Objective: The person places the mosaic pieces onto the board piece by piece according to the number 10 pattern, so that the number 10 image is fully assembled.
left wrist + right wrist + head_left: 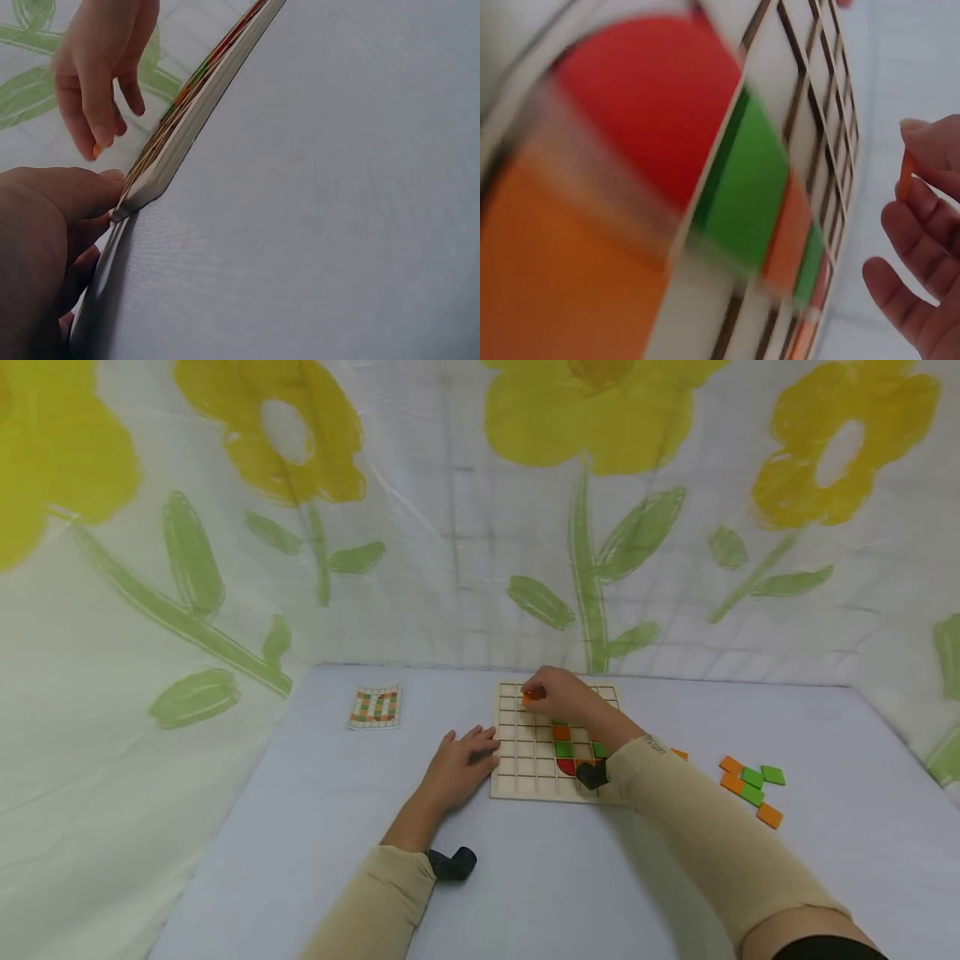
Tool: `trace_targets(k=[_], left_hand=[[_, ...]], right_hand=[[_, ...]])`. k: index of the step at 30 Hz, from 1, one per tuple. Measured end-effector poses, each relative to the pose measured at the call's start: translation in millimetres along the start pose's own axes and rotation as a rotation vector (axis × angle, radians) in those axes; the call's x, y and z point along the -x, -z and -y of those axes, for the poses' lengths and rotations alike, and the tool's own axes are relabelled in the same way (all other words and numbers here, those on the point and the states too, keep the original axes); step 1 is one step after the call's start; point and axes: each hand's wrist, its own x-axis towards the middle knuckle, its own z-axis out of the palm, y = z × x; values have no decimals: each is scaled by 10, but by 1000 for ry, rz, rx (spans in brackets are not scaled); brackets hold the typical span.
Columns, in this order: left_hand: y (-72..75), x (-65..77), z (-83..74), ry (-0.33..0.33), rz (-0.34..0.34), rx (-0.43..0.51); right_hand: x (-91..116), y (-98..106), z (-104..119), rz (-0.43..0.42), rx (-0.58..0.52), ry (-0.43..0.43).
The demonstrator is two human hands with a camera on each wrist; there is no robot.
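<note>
A pale square grid board (517, 787) lies on the table, partly covered by the right forearm. My right hand (562, 695) is over its far left part and pinches an orange tile (905, 176) between thumb and fingertips. Flat at the board's left side rests my left hand (456, 770), its loosely extended fingers touching the edge; the left wrist view shows its thumb (90, 191) at the board's corner. On the grid sit a rounded red piece (652, 97), a green tile (742, 187) and an orange piece (562, 270), with more coloured pieces beyond.
Several loose orange and green tiles (752, 777) lie right of the board, and another orange tile (679, 754) shows beside the right sleeve. A small pattern card (375, 707) is at the back left. A flower-printed curtain (420, 568) hangs behind the table (540, 877).
</note>
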Motion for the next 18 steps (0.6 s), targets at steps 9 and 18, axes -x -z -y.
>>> trace_targets(k=[9,18], left_hand=[[-9,5,16,-10,2,-19],[2,20,-10,-15,1,-18]], right_hand=[[-257,-201,231,9,33,-4],[-320,-257,294,27,142,-13]])
